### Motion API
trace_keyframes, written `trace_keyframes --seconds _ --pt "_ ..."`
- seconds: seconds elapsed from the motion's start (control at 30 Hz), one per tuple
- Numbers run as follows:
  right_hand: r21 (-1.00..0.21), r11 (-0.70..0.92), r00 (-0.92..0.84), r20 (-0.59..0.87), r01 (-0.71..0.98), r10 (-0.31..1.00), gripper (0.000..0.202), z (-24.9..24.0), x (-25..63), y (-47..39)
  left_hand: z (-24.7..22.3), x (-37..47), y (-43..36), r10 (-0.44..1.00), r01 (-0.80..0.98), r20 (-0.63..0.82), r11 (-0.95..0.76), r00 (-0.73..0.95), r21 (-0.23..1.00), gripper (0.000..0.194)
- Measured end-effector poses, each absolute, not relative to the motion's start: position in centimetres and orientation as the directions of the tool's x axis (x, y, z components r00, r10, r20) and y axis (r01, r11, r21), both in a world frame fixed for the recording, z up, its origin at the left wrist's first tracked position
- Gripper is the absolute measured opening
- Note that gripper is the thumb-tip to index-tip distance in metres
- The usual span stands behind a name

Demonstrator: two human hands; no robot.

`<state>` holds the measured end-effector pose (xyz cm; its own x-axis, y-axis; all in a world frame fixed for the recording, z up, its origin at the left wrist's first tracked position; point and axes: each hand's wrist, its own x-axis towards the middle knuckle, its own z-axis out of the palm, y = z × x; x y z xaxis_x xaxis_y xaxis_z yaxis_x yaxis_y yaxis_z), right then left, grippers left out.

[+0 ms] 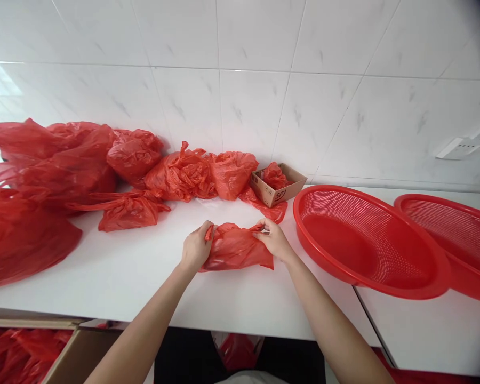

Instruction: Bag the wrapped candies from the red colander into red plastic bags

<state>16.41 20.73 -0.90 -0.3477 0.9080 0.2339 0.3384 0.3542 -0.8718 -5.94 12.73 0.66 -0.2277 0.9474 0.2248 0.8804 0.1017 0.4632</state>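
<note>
A red plastic bag (pixel 240 248) lies on the white table in front of me, its upper edge pulled between my hands. My left hand (pixel 198 246) is closed on the bag's left end, fingers wrapped around the gathered plastic. At the upper right corner, my right hand (pixel 272 239) pinches the bag between thumb and fingers. What the bag contains, if anything, cannot be made out. Just behind it sits a small cardboard box (pixel 271 196) with a crumpled red bag (pixel 275 176) inside. A flat piece of red plastic (pixel 270 209) pokes out from under the box.
Several filled red bags (pixel 180 173) line the tiled wall, with bigger ones (pixel 20 240) at the left. Two red perforated baskets (pixel 340 240) stand on the right. Below the table's front edge, a carton (pixel 80 352) holds more red plastic. A socket (pixel 460 148) is on the wall.
</note>
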Motion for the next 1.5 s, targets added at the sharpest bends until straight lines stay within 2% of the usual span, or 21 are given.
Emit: trace_keyframes --seconds 0.17,0.3,0.5,0.6,0.73,0.83,1.0,1.2,1.3,1.37,1.5 --pt "-0.778 0.341 -0.267 0.229 0.528 0.936 0.007 -3.2 15.6 22.6 0.0 -6.3 15.2 0.966 0.91 0.073 0.207 -0.249 0.36 0.029" --pt "-0.673 0.361 -0.242 0.268 0.646 0.933 0.009 -3.9 15.1 22.5 -0.7 -6.5 16.4 0.959 0.915 0.011 0.266 -0.282 0.303 0.032" --pt "-0.571 0.386 -0.249 0.306 0.724 0.919 0.007 -4.2 15.3 22.4 -1.1 -7.1 16.7 0.966 0.929 0.015 0.245 -0.259 0.277 0.029" --pt "-0.545 0.394 -0.264 0.304 0.74 0.915 0.017 -4.3 15.5 22.6 -1.4 -7.6 16.7 0.961 0.925 0.036 0.252 -0.273 0.283 0.032" --pt "-0.555 0.429 -0.3 0.312 0.713 0.902 0.04 -4.1 16.2 22.8 -2.1 -8.7 16.2 0.949 0.91 0.066 0.274 -0.309 0.311 0.035" --pt "-0.57 0.429 -0.276 0.338 0.7 0.9 0.05 -4.2 16.6 23.1 -2.4 -9.9 15.3 0.94 0.892 0.079 0.286 -0.332 0.349 0.035" --pt "-0.569 0.409 -0.207 0.386 0.714 0.899 0.046 -5.0 16.5 23.9 -2.4 -11.9 13.1 0.902 0.837 0.07 0.363 -0.426 0.411 0.04" --pt "-0.577 0.411 -0.191 0.404 0.706 0.895 0.046 -5.3 16.4 24.0 -2.5 -12.6 12.2 0.886 0.8 0.05 0.391 -0.461 0.455 0.041" --pt "-0.588 0.419 -0.197 0.403 0.692 0.893 0.046 -5.2 16.6 23.8 -1.7 -12.8 12.7 0.877 0.792 0.062 0.397 -0.476 0.464 0.035" --pt "-0.601 0.417 -0.195 0.401 0.682 0.895 0.046 -5.2 16.6 23.7 -0.5 -12.5 13.1 0.869 0.799 0.122 0.374 -0.479 0.471 0.025" --pt "-0.623 0.412 -0.196 0.387 0.665 0.901 0.046 -5.0 16.6 23.4 2.5 -8.8 13.9 0.858 0.877 0.339 0.228 -0.386 0.423 0.034"
